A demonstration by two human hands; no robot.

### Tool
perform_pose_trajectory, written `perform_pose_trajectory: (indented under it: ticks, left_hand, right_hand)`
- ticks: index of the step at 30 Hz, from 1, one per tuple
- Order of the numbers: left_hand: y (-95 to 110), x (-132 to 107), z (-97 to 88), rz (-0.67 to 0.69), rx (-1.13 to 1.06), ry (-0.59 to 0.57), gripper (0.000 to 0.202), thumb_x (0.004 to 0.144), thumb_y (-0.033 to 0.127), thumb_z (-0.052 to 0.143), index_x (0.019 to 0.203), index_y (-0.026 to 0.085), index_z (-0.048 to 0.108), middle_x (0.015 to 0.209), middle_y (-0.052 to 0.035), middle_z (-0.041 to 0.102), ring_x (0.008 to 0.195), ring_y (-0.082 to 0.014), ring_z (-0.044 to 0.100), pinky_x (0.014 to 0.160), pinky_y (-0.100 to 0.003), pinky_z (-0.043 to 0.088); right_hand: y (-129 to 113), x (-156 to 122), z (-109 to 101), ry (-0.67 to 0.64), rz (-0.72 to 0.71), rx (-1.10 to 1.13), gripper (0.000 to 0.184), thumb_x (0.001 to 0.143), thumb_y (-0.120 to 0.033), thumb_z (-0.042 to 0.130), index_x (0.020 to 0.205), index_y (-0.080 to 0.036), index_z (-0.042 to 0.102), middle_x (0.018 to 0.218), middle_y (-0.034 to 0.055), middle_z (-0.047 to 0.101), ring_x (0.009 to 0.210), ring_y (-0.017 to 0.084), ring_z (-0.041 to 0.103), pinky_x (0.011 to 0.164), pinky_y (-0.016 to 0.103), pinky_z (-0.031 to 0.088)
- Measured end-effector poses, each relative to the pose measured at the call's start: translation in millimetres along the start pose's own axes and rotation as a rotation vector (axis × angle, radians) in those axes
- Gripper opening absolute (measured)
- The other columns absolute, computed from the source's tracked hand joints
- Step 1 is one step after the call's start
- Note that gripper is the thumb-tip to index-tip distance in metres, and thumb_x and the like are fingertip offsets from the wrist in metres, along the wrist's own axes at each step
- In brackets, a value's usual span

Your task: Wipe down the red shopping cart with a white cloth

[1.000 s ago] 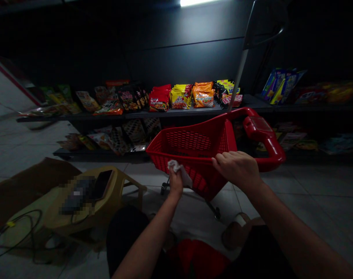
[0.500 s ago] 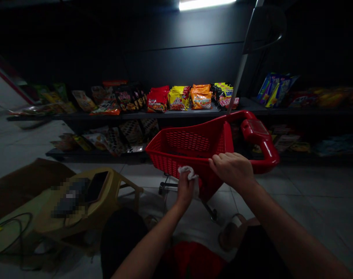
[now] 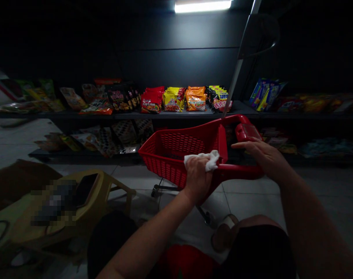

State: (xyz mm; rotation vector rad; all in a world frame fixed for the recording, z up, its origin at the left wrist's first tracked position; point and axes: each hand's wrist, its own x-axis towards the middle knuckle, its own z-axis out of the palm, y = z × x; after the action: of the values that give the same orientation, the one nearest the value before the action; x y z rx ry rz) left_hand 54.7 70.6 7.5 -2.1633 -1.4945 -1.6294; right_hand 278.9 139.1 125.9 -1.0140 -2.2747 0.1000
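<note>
A red plastic shopping cart (image 3: 164, 164) with a perforated basket stands in front of me on a wheeled metal frame. My left hand (image 3: 198, 174) is closed on a white cloth (image 3: 212, 159), which lies against the near rim of the basket by the handle end. My right hand (image 3: 265, 157) is at the right corner of the cart's red handle (image 3: 240, 172), thumb pointing left and the other fingers over the handle, partly hidden. Beside those fingers is a boxy red panel (image 3: 246, 131) on the handle. A metal pole (image 3: 236, 77) rises behind the basket.
Behind the cart run dark shelves (image 3: 126, 115) with noodle packets (image 3: 196, 100) and other bagged snacks. At left stands a yellowish plastic stool (image 3: 102, 190) bearing a phone (image 3: 86, 189) and a blurred-out object. My knees and a sandalled foot (image 3: 222, 232) are close below the cart.
My left hand has moved the cloth up and right from the basket's side to its rim. My right hand has left the near rim and shifted right to the handle.
</note>
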Motion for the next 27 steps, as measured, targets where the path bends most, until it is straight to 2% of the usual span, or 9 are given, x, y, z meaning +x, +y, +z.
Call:
perform_pose_trajectory:
  ticks: [3, 5, 8, 11, 13, 15, 20, 24, 27]
  left_hand:
    - [48, 14, 13.9, 0.131, -0.083, -0.099, 0.025, 0.094, 0.026, 0.050, 0.118, 0.025, 0.053, 0.131, -0.0080, 0.062, 0.126, -0.0246, 0.052, 0.113, -0.047, 0.030]
    - [52, 19, 11.4, 0.222, -0.086, -0.148, 0.024, 0.093, 0.024, 0.051, 0.116, 0.025, 0.054, 0.133, -0.0077, 0.061, 0.128, -0.0241, 0.052, 0.113, -0.045, 0.031]
    - [15, 12, -5.9, 0.248, -0.052, -0.160, 0.020, 0.093, 0.025, 0.051, 0.113, 0.024, 0.055, 0.128, -0.0080, 0.063, 0.127, -0.0222, 0.053, 0.110, -0.042, 0.035]
    - [-37, -4, -26.0, 0.091, 0.085, -0.044, 0.023, 0.096, 0.028, 0.049, 0.117, 0.022, 0.053, 0.121, -0.0089, 0.065, 0.117, -0.0217, 0.057, 0.106, -0.042, 0.038]
    - [-50, -9, -32.0, 0.020, 0.173, 0.037, 0.025, 0.097, 0.028, 0.045, 0.120, 0.020, 0.051, 0.120, -0.0104, 0.064, 0.118, -0.0227, 0.056, 0.107, -0.046, 0.037]
    - [-36, -8, -28.5, 0.027, 0.162, 0.059, 0.025, 0.098, 0.025, 0.042, 0.121, 0.019, 0.050, 0.122, -0.0116, 0.063, 0.122, -0.0228, 0.054, 0.109, -0.048, 0.035]
    - [52, 11, -4.0, 0.224, -0.022, -0.083, 0.021, 0.091, 0.026, 0.051, 0.112, 0.022, 0.052, 0.129, -0.0089, 0.064, 0.129, -0.0230, 0.051, 0.112, -0.046, 0.032]
    - [53, 19, -14.0, 0.358, -0.043, -0.180, 0.020, 0.090, 0.027, 0.053, 0.109, 0.022, 0.055, 0.129, -0.0083, 0.065, 0.125, -0.0234, 0.055, 0.108, -0.042, 0.038]
    - [22, 30, -38.4, 0.194, -0.042, -0.305, 0.024, 0.095, 0.032, 0.047, 0.114, 0.022, 0.057, 0.121, -0.0070, 0.069, 0.114, -0.0214, 0.062, 0.101, -0.039, 0.044]
  right_hand:
    - [-5, 1, 5, -0.050, 0.047, 0.075, 0.046, 0.102, -0.045, 0.031, 0.108, -0.028, 0.073, 0.108, 0.0007, 0.076, 0.108, 0.023, 0.068, 0.096, 0.041, 0.049]
    - [-9, 0, 5, -0.043, 0.059, 0.140, 0.046, 0.103, -0.047, 0.031, 0.112, -0.027, 0.072, 0.109, 0.0019, 0.076, 0.109, 0.022, 0.067, 0.100, 0.042, 0.046]
    - [-13, -4, 3, -0.024, 0.049, 0.174, 0.050, 0.102, -0.051, 0.030, 0.108, -0.027, 0.073, 0.119, 0.0029, 0.072, 0.119, 0.023, 0.062, 0.109, 0.045, 0.039]
    - [-16, -7, 3, -0.003, 0.058, 0.214, 0.054, 0.102, -0.054, 0.027, 0.100, -0.028, 0.075, 0.130, 0.0008, 0.066, 0.123, 0.024, 0.059, 0.113, 0.046, 0.036]
    - [-21, -7, 6, 0.021, 0.099, 0.248, 0.054, 0.101, -0.055, 0.028, 0.099, -0.030, 0.075, 0.131, -0.0005, 0.066, 0.123, 0.025, 0.058, 0.112, 0.046, 0.036]
    - [-27, -7, 11, 0.059, 0.153, 0.269, 0.051, 0.101, -0.056, 0.030, 0.106, -0.031, 0.073, 0.126, 0.0004, 0.069, 0.124, 0.026, 0.058, 0.111, 0.047, 0.037]
    - [-36, -10, 15, 0.135, 0.193, 0.385, 0.047, 0.100, -0.054, 0.036, 0.130, -0.028, 0.060, 0.119, 0.0048, 0.072, 0.120, 0.024, 0.061, 0.103, 0.040, 0.044]
    - [-23, -18, 12, 0.223, 0.146, 0.458, 0.043, 0.101, -0.050, 0.037, 0.095, -0.024, 0.071, 0.101, 0.0046, 0.075, 0.107, 0.023, 0.066, 0.095, 0.036, 0.047]
    - [-11, -21, 17, 0.203, 0.016, 0.432, 0.054, 0.100, -0.047, 0.035, 0.058, -0.023, 0.059, 0.067, 0.0023, 0.067, 0.081, 0.020, 0.066, 0.092, 0.038, 0.047]
